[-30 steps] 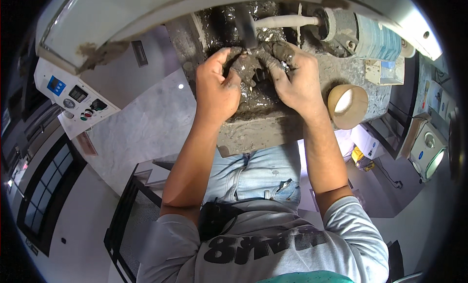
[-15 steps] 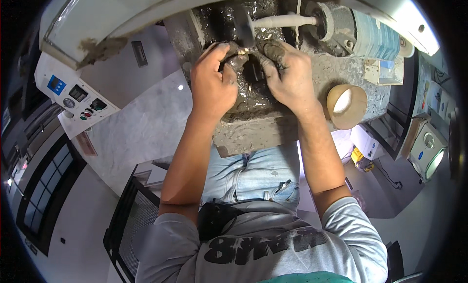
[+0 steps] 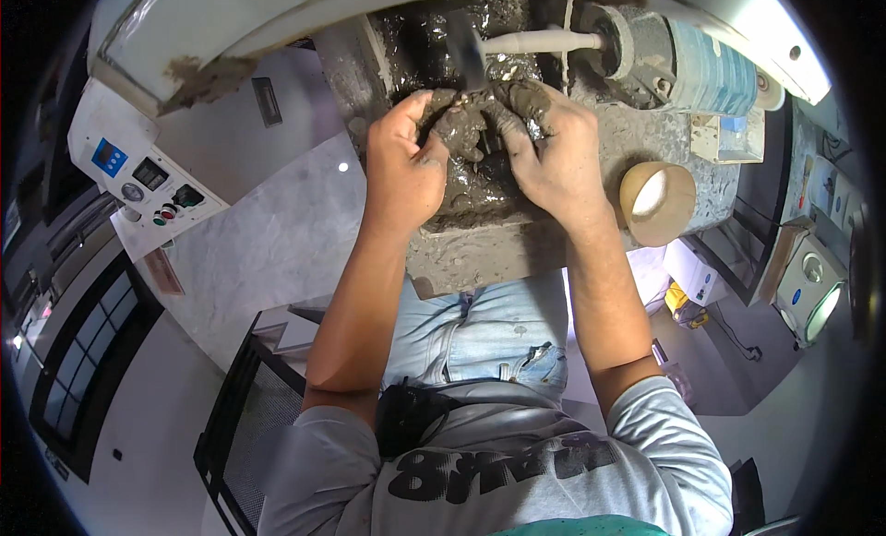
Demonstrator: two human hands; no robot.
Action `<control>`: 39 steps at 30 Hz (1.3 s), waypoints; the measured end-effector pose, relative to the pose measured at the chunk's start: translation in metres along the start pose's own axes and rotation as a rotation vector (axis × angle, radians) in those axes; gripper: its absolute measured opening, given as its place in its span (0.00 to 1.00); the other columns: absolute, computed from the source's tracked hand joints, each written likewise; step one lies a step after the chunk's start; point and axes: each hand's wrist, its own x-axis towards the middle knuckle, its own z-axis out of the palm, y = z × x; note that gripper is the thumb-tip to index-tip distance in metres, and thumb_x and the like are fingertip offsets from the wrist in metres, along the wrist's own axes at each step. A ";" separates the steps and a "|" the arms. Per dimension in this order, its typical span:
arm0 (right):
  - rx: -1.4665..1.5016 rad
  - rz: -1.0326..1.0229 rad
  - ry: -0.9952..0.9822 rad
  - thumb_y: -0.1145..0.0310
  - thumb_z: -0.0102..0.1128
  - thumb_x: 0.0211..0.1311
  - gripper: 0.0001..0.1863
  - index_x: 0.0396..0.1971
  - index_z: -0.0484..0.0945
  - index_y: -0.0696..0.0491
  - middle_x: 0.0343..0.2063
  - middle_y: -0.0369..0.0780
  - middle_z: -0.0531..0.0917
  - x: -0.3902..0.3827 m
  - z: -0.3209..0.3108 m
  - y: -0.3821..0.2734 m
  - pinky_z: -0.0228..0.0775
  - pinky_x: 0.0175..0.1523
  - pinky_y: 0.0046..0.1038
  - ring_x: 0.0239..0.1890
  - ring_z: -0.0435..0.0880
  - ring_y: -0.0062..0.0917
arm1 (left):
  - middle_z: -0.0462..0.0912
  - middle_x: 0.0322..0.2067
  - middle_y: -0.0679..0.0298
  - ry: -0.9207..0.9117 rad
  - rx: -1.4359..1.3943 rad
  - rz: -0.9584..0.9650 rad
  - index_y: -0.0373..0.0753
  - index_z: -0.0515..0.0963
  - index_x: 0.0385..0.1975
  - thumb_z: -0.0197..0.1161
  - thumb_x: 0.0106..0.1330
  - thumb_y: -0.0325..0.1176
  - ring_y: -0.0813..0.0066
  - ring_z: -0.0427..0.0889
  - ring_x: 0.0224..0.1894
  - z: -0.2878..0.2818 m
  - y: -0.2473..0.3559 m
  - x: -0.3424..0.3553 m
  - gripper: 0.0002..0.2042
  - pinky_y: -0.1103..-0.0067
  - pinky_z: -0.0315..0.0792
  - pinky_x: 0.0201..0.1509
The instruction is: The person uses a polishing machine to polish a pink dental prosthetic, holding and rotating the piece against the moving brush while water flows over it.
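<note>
Under a dark round polishing wheel (image 3: 467, 52) on a pale tapered spindle (image 3: 540, 42), my two hands come together. My left hand (image 3: 406, 162) comes from the left, thumb and fingers closed and coated in grey mud. From the right, my right hand (image 3: 561, 153) pinches at the same spot, its fingertips just as muddy. Between the fingertips a small pale piece (image 3: 463, 100) shows, touching or very close to the wheel's lower edge; its kind is hidden by fingers and mud. Wet grey slurry (image 3: 480, 190) fills the trough below.
To the right of the wheel sits a motor with a blue-covered housing (image 3: 711, 67). A tan bowl (image 3: 681, 208) with white inside stands on the muddy bench (image 3: 489, 259) near my right wrist. A pale hood edge (image 3: 305, 42) arches overhead. A control panel (image 3: 152, 176) stands at left.
My left fingers have shifted and now reach further under the piece, showing more mud. Both hands have moved slightly right and down in the picture.
</note>
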 end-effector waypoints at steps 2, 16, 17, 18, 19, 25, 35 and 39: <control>-0.007 -0.005 -0.001 0.81 0.59 0.49 0.11 0.35 0.82 0.59 0.31 0.50 0.82 -0.001 0.000 -0.001 0.75 0.39 0.37 0.33 0.82 0.47 | 0.84 0.40 0.62 0.029 -0.076 -0.027 0.27 0.77 0.45 0.57 0.68 0.19 0.82 0.80 0.39 0.002 -0.001 -0.004 0.09 0.85 0.73 0.44; 0.003 0.005 0.035 0.80 0.60 0.49 0.11 0.35 0.83 0.58 0.30 0.50 0.82 -0.004 0.006 0.003 0.76 0.39 0.38 0.32 0.83 0.46 | 0.80 0.36 0.49 0.097 0.416 0.324 0.26 0.77 0.42 0.48 0.50 0.10 0.61 0.82 0.36 -0.006 -0.002 0.006 0.19 0.76 0.74 0.43; 0.004 0.003 0.035 0.80 0.60 0.49 0.11 0.35 0.83 0.58 0.30 0.50 0.82 -0.004 0.007 0.004 0.76 0.39 0.38 0.32 0.83 0.46 | 0.80 0.35 0.49 0.108 0.409 0.296 0.27 0.77 0.42 0.48 0.49 0.10 0.59 0.82 0.35 -0.006 -0.002 0.006 0.20 0.75 0.74 0.43; -0.015 0.000 0.021 0.80 0.61 0.49 0.12 0.35 0.83 0.58 0.30 0.50 0.82 -0.004 0.008 0.005 0.76 0.39 0.37 0.32 0.83 0.46 | 0.80 0.35 0.49 0.109 0.409 0.296 0.27 0.77 0.42 0.48 0.49 0.10 0.59 0.82 0.35 -0.007 -0.002 0.007 0.20 0.75 0.74 0.43; -0.034 -0.004 0.007 0.80 0.61 0.49 0.12 0.36 0.83 0.58 0.31 0.50 0.83 -0.004 0.009 0.005 0.76 0.39 0.37 0.32 0.83 0.46 | 0.80 0.35 0.48 0.086 0.429 0.269 0.27 0.77 0.42 0.48 0.49 0.10 0.58 0.82 0.35 -0.011 -0.003 0.010 0.20 0.75 0.75 0.43; 0.016 0.026 -0.023 0.79 0.61 0.49 0.12 0.36 0.84 0.57 0.31 0.50 0.83 -0.005 0.005 -0.003 0.76 0.39 0.37 0.32 0.83 0.46 | 0.81 0.36 0.53 -0.016 0.569 0.249 0.26 0.77 0.45 0.48 0.52 0.11 0.65 0.79 0.32 -0.018 0.007 0.022 0.20 0.76 0.73 0.39; 0.033 0.070 -0.001 0.79 0.61 0.49 0.11 0.35 0.84 0.58 0.31 0.51 0.83 -0.006 0.011 0.003 0.76 0.39 0.37 0.32 0.83 0.45 | 0.80 0.36 0.57 -0.010 0.595 0.348 0.25 0.75 0.47 0.48 0.51 0.10 0.77 0.77 0.29 -0.017 -0.001 0.024 0.21 0.82 0.71 0.35; -0.002 0.032 0.005 0.80 0.61 0.49 0.11 0.35 0.83 0.59 0.31 0.51 0.83 -0.008 0.008 0.000 0.76 0.38 0.37 0.32 0.83 0.45 | 0.79 0.36 0.56 -0.024 0.596 0.276 0.26 0.75 0.47 0.49 0.52 0.11 0.76 0.77 0.30 -0.014 -0.001 0.019 0.21 0.83 0.71 0.36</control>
